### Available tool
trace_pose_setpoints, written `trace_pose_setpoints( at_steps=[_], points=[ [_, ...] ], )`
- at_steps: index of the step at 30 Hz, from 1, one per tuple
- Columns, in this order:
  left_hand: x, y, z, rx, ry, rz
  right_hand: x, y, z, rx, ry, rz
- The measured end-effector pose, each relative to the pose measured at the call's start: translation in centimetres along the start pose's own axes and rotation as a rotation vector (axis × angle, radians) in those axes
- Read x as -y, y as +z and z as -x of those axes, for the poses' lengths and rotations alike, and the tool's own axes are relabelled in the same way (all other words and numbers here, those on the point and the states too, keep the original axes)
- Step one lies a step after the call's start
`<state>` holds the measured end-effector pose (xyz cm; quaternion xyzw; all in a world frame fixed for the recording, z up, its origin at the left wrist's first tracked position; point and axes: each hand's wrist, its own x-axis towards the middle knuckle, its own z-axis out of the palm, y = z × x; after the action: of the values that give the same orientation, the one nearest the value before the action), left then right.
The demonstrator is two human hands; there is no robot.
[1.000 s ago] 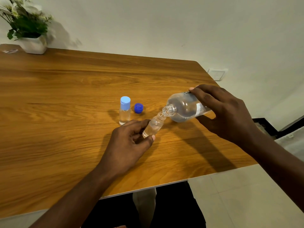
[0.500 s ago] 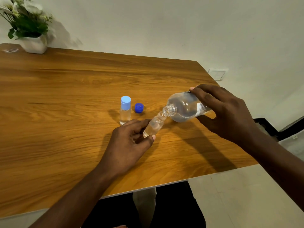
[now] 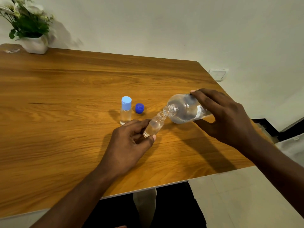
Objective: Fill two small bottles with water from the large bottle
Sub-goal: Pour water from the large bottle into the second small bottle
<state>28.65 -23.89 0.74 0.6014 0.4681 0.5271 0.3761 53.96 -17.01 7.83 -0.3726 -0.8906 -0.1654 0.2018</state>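
Small bottle [image 3: 153, 127], uncapped, sits tilted in your left hand [image 3: 130, 145] over the middle of the table [image 3: 65, 96]. Your thumb and fingers are pinched round its lower half, and its mouth is turned up to the right. Your right hand [image 3: 223, 116] wraps the large bottle [image 3: 182, 109] round its labelled body and holds it almost on its side, neck pointing left and down. Its mouth is just beside and slightly above the small one; whether the rims touch I cannot tell. Over the last second almost nothing has shifted: both hands and both bottles keep the same pose, mouth to mouth. I read that as a slow pour still running, though no stream shows and the level in the small bottle is too hard to read. Just left and a little farther off, the capped bottle [image 3: 125, 112] stands upright with clear liquid in it, so it looks done. A blue cap [image 3: 139, 108] lies just to its right, apart from it. You seem to be on the second fill. Keep the tilt gentle, because the small mouth is narrow and a surge would run over your fingers onto the wood. A cap for this bottle is not in view.
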Motion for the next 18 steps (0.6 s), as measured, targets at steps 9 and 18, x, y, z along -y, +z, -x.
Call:
trace_pose_setpoints(
  at_steps=[9,18],
  points=[
    [-0.2,0.0,0.0,-0.011,0.008,0.012,0.9,1.2,0.9,-0.019,0.071,-0.1],
    [-0.3,0.1,-0.1,-0.035,-0.053,0.045,1.8,3.7,1.0,-0.14,0.397,-0.489]
  ],
)
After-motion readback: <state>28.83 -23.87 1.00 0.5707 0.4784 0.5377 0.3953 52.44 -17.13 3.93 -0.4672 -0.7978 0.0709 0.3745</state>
